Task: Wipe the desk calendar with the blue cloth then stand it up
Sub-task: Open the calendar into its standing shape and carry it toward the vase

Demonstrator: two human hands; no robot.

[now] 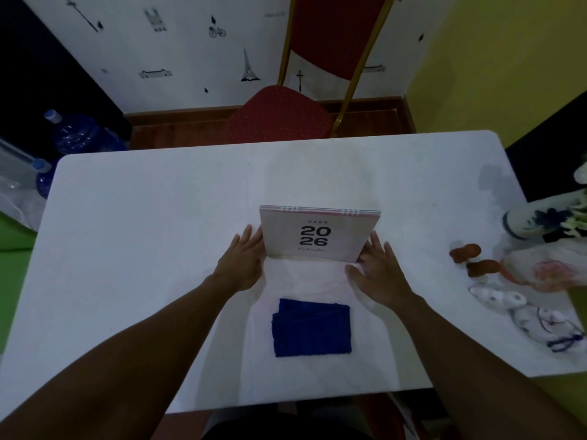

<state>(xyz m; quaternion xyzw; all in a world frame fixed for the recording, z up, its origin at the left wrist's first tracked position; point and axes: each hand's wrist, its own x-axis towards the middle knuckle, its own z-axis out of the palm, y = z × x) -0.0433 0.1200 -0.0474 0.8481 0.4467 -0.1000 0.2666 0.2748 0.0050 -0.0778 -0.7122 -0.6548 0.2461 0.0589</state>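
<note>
Both hands, left hand [244, 262] and right hand [378, 271], fingers spread loose, brace the desk calendar [317, 239] upright; the blue cloth [311, 328] lies folded at six o'clock.

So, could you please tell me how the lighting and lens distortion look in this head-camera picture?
Head view: dim and bluish, arms dark. Wide-angle bending curves the table edges. The desk calendar print reads clearly; the blue cloth is deeply saturated, its folds faint.
</note>
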